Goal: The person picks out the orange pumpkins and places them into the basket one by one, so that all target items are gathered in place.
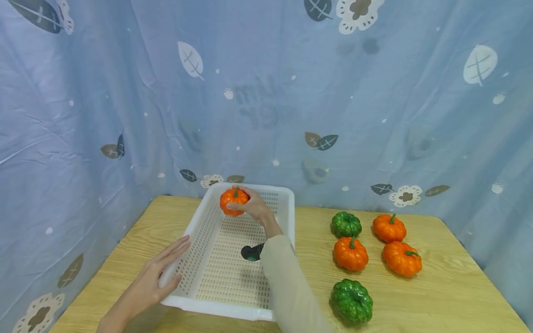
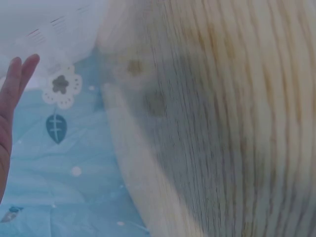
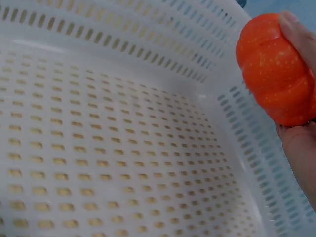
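Note:
In the head view my right hand (image 1: 254, 206) grips an orange pumpkin (image 1: 233, 200) with a green stem, at the far left corner inside a white slotted basket (image 1: 189, 303). The right wrist view shows the same pumpkin (image 3: 274, 69) between thumb and fingers, above the slotted floor. My left hand (image 1: 151, 277) lies against the basket's left wall, fingers straight. Only part of the left hand (image 2: 11, 103) shows in the left wrist view, beside the basket's pale wall. A dark wrist device (image 1: 251, 252) is at my right forearm, which hides part of the basket's right side.
Right of the basket, on the wooden table (image 1: 449, 296), sit three orange pumpkins, one nearest the basket (image 1: 350, 254), and two green pumpkins, one at the back (image 1: 346, 225) and one in front (image 1: 352, 301). A blue patterned curtain (image 1: 266, 101) hangs behind the table.

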Tool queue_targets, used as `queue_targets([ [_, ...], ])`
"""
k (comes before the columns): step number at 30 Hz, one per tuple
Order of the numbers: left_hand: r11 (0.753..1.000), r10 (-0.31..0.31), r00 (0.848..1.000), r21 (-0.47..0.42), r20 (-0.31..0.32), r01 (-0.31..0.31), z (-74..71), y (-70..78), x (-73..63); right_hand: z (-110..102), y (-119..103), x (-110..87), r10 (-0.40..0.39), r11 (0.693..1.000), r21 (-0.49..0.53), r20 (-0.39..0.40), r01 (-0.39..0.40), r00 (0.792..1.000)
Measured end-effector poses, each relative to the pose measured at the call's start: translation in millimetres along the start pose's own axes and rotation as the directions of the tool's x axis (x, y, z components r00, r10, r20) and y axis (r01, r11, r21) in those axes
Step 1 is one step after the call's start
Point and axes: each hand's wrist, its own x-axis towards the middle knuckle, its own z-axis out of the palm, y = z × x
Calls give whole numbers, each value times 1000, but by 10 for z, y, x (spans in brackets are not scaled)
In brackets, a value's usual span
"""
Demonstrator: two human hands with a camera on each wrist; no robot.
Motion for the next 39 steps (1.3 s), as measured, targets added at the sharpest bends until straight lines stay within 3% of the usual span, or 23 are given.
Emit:
queue_targets([
  [5,1000,17,1000,12,-17,-16,59,16,-7,28,124,-69,46,997,-54,-29,-47,999],
  [8,1000,10,1000,-2,-22,-10,75,52,0,47,180,-77,64,997,-35,-46,-65,997],
  [19,1000,-4,998,9,-57,4,74,98,-28,166,347,-36,48,994,-95,-48,-53,998],
  [32,999,-45,998,-2,-38,45,30,124,-30,232,265,-122,95,978,-194,48,-84,994],
  [39,998,-66,998,-10,-21,66,26,127,-32,172,140,-134,90,961,-269,110,-57,990],
])
